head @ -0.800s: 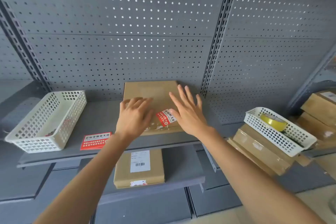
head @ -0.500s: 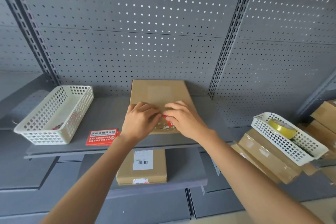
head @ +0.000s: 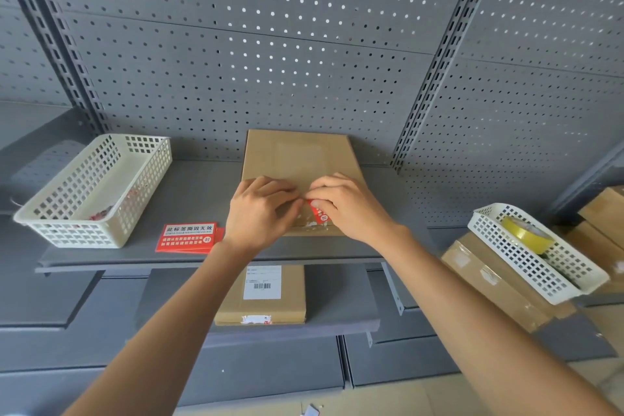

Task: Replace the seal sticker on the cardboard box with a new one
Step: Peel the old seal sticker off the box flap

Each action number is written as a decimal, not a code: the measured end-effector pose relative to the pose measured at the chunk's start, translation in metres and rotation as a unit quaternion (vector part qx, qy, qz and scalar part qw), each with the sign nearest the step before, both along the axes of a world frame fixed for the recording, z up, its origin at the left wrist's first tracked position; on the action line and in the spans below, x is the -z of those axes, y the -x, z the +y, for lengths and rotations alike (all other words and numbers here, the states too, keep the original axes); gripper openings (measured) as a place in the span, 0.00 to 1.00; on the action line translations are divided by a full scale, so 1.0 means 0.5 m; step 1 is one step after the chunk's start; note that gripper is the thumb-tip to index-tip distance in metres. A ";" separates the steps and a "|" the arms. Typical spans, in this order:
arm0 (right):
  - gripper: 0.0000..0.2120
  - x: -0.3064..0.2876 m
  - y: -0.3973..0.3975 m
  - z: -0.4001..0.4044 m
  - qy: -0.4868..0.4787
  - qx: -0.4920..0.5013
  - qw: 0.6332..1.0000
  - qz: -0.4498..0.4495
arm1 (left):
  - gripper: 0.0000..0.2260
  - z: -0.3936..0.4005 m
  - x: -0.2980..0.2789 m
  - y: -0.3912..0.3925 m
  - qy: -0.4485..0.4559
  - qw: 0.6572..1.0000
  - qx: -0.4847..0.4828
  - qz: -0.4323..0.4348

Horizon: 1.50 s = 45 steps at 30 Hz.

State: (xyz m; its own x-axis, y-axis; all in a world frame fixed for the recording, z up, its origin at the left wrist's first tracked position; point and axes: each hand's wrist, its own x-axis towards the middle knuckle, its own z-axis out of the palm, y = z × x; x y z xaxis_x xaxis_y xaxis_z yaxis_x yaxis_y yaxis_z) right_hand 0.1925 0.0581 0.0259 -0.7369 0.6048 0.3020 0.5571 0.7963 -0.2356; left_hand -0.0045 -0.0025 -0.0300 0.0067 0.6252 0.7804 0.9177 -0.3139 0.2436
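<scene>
1. So far only the removal seems under way: the old red seal sticker [head: 317, 212] is partly lifted at the near end of the cardboard box [head: 297, 159], with torn white residue just below it along the box's front edge.
2. Both hands meet over that sticker. The right hand [head: 347, 206] has its grip closed on the sticker, thumb and fingertips pinching the loose red flap. The left hand [head: 260, 213] is curled with its fingertips pressed on the box right beside the flap; whether it also pinches the sticker I cannot tell.
3. Left to do, by my judgement: peel the rest off, discard it, and press on a new one. The stack of fresh red stickers [head: 189, 236] lies untouched on the shelf [head: 101, 257], just left of the left wrist.
4. The box lies flat on the shelf with its far end against the perforated back panel [head: 270, 61], so it cannot slide further back; its near end sits close to the shelf's front lip.
5. Open shelf lies on both sides of the box. The white basket [head: 94, 189] with red scraps stands well apart to the left, leaving clear room to reach the sticker stack.
6. Another box [head: 266, 294] on the lower shelf is out of the way.
</scene>
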 end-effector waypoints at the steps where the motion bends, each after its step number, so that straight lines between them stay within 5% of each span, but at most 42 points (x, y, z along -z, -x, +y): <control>1: 0.09 -0.001 0.000 0.000 0.002 0.000 1.000 0.000 | 0.05 0.000 0.001 0.000 -0.003 1.000 0.000 0.000; 15: 0.07 -0.048 0.014 0.014 -0.056 -0.051 0.991 -0.108 | 0.07 0.007 0.008 0.000 -0.023 1.000 -0.003 -0.004; 32: 0.06 -0.029 0.026 0.027 -0.102 -0.073 0.985 -0.116 | 0.08 0.003 0.005 -0.002 -0.017 1.000 -0.007 -0.005; 45: 0.08 -0.037 0.010 0.019 -0.028 -0.057 0.994 -0.093 | 0.07 0.000 0.004 -0.004 -0.009 1.000 -0.002 -0.009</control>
